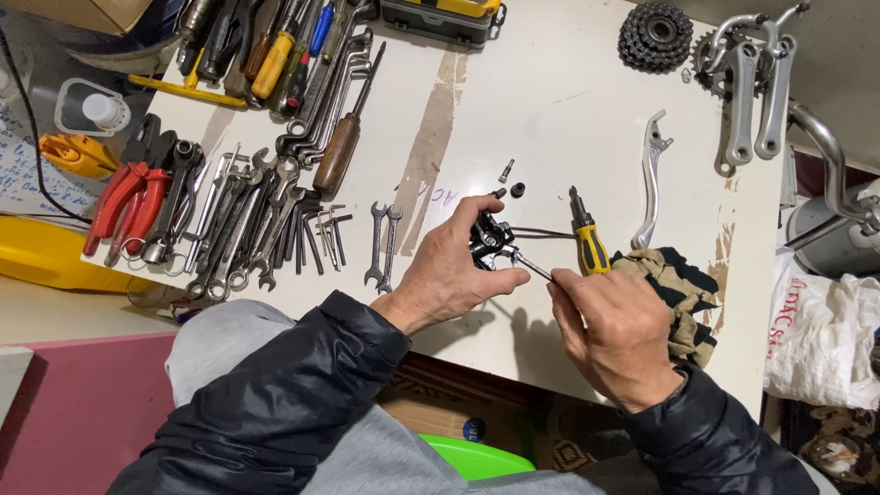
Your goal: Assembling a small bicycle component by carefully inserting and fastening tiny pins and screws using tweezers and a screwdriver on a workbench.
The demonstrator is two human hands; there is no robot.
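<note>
My left hand (451, 268) grips a small black metal brake part (489, 240) above the white table (550, 101), with a thin cable running right from it. My right hand (612, 332) pinches a slim metal tool (533, 266) whose tip meets the black part. A yellow-and-black screwdriver (588, 236) lies just behind my right hand. A small screw (505, 170) and a black nut (518, 190) rest on the table beyond the part.
Spanners (383, 240), hex keys and red-handled pliers (124, 203) crowd the table's left. A silver brake lever (650, 174), a cog cluster (654, 37) and crank arms (756, 87) sit at right. Camouflage gloves (674, 284) lie beside my right hand.
</note>
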